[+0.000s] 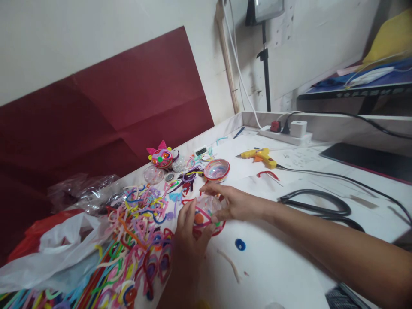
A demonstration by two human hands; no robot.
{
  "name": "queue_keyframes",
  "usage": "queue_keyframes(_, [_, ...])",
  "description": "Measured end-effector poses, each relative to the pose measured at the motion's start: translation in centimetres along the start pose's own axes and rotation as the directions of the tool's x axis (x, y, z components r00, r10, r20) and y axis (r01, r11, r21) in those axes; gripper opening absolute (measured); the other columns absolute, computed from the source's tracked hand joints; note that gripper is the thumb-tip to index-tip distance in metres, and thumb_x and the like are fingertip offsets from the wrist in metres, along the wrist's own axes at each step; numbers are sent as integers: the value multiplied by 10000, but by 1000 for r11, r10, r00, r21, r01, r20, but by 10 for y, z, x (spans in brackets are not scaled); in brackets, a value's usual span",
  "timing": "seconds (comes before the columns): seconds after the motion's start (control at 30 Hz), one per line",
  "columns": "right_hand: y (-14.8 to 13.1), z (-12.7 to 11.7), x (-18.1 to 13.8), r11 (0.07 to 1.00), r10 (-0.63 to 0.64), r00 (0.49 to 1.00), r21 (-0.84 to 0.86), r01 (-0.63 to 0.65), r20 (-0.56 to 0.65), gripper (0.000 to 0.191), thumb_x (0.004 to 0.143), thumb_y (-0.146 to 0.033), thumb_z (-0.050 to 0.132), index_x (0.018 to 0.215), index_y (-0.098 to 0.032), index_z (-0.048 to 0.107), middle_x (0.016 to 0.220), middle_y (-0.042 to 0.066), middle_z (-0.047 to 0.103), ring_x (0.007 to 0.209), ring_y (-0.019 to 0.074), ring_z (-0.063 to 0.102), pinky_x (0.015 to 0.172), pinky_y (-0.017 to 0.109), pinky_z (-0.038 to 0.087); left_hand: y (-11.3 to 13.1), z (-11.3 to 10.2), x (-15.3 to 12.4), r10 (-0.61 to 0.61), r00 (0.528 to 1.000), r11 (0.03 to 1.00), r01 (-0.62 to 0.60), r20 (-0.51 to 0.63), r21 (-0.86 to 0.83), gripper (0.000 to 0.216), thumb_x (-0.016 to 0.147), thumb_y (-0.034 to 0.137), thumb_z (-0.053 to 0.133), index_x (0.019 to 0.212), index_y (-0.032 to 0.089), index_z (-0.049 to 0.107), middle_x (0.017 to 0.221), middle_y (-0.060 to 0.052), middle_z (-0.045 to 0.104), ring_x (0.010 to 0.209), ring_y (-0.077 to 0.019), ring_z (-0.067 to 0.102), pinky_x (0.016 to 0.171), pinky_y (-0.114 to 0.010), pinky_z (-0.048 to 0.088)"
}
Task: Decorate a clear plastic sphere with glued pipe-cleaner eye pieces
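Note:
Both my hands hold a clear plastic ball (pixel 206 210) wrapped with red and pink pipe cleaners and an orange dot, just above the white table (pixel 283 266). My left hand (pixel 189 231) cups it from below, fingers curled round it. My right hand (pixel 230 201) grips its top and right side. A large heap of coloured pipe cleaners (pixel 138 231) lies right beside my left hand. A half ball lined with pink and red (pixel 216 170) sits just behind my right hand.
A finished pink ball figure (pixel 161 158) and clear half shells (pixel 153 174) stand at the back. A yellow glue gun (pixel 259 156), power strip (pixel 286 134), black cables (pixel 322 206), a blue coil (pixel 240 244), plastic bags (pixel 58 249) and a red backdrop (pixel 112 111) surround the spot.

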State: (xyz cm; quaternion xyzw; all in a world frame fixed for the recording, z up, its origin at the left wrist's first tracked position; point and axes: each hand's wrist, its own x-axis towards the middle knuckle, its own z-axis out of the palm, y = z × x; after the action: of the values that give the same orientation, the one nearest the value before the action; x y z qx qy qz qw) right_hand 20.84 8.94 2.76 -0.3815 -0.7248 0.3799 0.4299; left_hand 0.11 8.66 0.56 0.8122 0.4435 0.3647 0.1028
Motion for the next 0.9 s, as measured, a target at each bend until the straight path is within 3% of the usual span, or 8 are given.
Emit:
queue_keyframes(0.3, [1, 0, 1, 997, 70, 997, 26, -70, -12, 698, 634, -256, 805, 1256, -191, 494, 1195, 90, 551, 1062, 254, 532, 918, 388, 440, 6, -1, 0, -3, 1000, 1000, 3, 10, 2, 568, 844, 389, 556, 1372, 200, 464, 1362, -125, 505, 1293, -264, 480, 1023, -388, 444])
queue_keyframes(0.63, [2, -1, 1, 994, 89, 996, 59, -90, 17, 761, 629, -286, 832, 1293, -171, 478, 1269, 119, 535, 1188, 274, 499, 1009, 410, 393, 6, 6, 1, 80, 988, 995, -72, -132, 61, 496, 832, 396, 596, 1283, 194, 544, 1277, -121, 582, 1214, -271, 552, 973, -390, 495])
queue_keyframes(0.77, [-1, -3, 1, 997, 67, 997, 42, -68, 29, 635, 721, -307, 769, 1273, -151, 497, 1279, 136, 537, 1159, 261, 525, 993, 409, 410, 1, 7, 0, 102, 984, 993, -92, -148, 75, 493, 810, 343, 607, 1277, 195, 550, 1262, -118, 590, 1204, -271, 558, 978, -396, 492])
queue_keyframes(0.9, [-4, -3, 1, 999, 46, 998, 26, -47, 42, 553, 757, -217, 727, 1258, -149, 504, 1273, 130, 551, 1162, 244, 531, 999, 399, 410, -1, 7, 0, 75, 988, 996, -68, -135, 55, 515, 801, 337, 611, 1293, 202, 536, 1287, -119, 569, 1219, -270, 544, 981, -400, 486])
